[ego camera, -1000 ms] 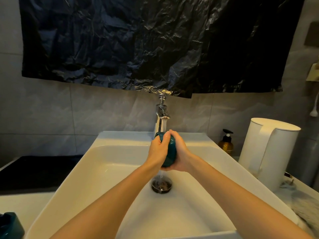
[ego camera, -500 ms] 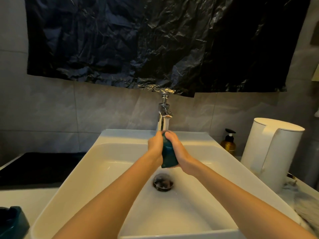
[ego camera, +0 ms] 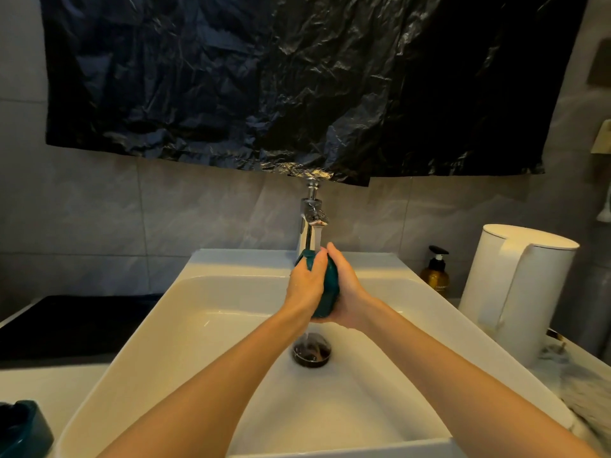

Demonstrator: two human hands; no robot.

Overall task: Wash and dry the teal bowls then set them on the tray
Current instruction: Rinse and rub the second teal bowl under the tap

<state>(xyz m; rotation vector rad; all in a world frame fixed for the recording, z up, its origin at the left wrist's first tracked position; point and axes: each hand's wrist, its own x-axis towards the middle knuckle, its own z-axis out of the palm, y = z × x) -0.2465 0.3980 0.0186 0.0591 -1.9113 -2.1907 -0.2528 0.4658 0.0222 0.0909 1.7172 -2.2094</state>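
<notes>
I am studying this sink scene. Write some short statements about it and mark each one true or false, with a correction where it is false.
1. The left hand and the right hand both hold the teal bowl below the faucet, over the sink. True.
2. The teal bowl rests on the sink bottom. False: it is held in the air above the drain.
3. The white kettle stands left of the sink. False: it stands to the right.
4. An amber pump bottle stands between the sink and the white kettle. True.
</notes>
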